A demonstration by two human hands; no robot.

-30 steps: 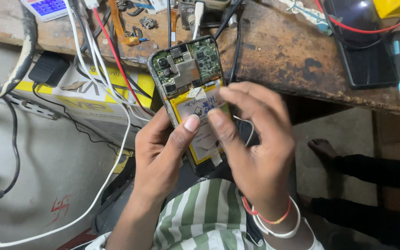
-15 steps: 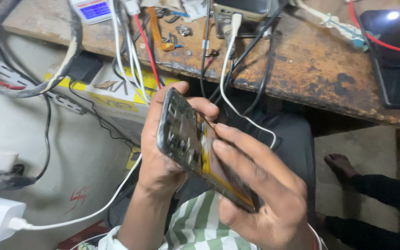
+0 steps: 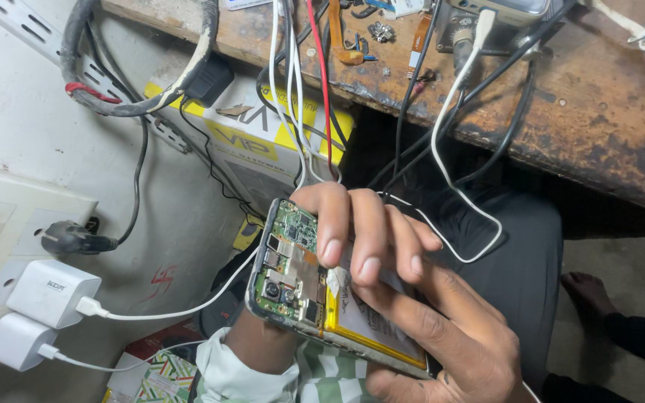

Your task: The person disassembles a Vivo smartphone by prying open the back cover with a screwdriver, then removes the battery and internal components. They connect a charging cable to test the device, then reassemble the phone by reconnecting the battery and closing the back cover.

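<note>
Head view | left hand point(image 3: 263, 347) holds open phone point(image 3: 315, 291) from below | right hand point(image 3: 412, 298) grips over it, fingertips point(image 3: 331, 250) on board | risk: phone could slip, fingers could harm bare parts

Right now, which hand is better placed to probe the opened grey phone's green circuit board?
Right hand: its fingertips rest on the green circuit board; the left hand grips the opened grey phone underneath.

Left hand point(image 3: 263, 347) low, mostly hidden, palm up, cupping from below; only wrist and sleeve cuff show. Right hand point(image 3: 419, 313) comes in from lower right, palm down, fingers point(image 3: 371, 246) curled forward side by side, tips pressing down, thumb underneath.
</note>
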